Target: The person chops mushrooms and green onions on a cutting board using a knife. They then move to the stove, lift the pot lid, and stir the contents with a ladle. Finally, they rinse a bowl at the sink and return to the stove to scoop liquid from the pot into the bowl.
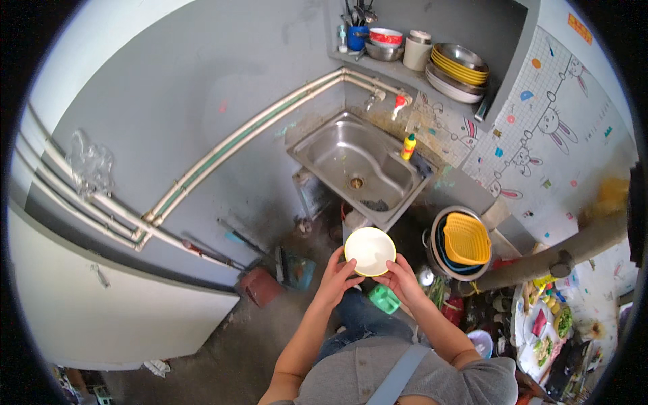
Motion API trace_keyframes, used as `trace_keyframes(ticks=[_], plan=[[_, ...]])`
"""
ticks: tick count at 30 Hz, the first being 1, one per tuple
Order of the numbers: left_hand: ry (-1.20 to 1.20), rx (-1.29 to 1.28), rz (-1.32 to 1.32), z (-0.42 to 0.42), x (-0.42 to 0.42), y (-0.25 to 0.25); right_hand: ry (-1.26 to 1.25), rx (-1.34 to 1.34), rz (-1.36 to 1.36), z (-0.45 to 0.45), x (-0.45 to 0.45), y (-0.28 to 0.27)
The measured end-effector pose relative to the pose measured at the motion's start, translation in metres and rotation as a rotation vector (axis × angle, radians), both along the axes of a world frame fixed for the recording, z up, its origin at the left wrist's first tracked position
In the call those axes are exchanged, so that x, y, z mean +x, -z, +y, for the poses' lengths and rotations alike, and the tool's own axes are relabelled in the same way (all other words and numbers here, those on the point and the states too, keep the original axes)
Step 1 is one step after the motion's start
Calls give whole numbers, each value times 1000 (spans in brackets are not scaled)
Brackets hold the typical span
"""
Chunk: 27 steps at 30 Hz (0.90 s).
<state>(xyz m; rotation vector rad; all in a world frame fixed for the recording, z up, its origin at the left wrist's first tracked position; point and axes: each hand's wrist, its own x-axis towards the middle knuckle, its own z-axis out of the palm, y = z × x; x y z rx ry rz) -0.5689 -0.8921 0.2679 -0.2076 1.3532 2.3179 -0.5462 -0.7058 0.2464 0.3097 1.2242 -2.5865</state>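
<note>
A white bowl with a yellow rim [370, 251] is held between both hands in front of my body, its open side facing up. My left hand [340, 276] grips the bowl's left side, the thumb near the rim. On the opposite side, my right hand [401, 279] holds it in the same way. Beyond the bowl lies a stainless steel sink [336, 147] with a dark scouring pad [374, 205] near its front edge. A yellow bottle with a green cap [408, 147] stands on the sink's right rim, beside a dark cloth [421, 166].
Right of the sink, a yellow plastic basket [467, 239] rests in a metal pot [434, 253]. Stacked bowls [459, 63] and a cream canister [417, 53] occupy the wall shelf. A green plastic container [385, 298] is low beneath my hands. A red dustpan [260, 287] is at left.
</note>
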Motion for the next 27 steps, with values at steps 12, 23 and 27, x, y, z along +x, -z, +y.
trace_keyframes(ticks=[12,23,27], plan=[[79,59,-27,41,-176,3,118,121,50,29,-156,-8],[286,144,-116,78,-327,36,211,272,-122,60,-271,12],[345,85,-111,88,-393,55,485,778,-60,69,-330,28]])
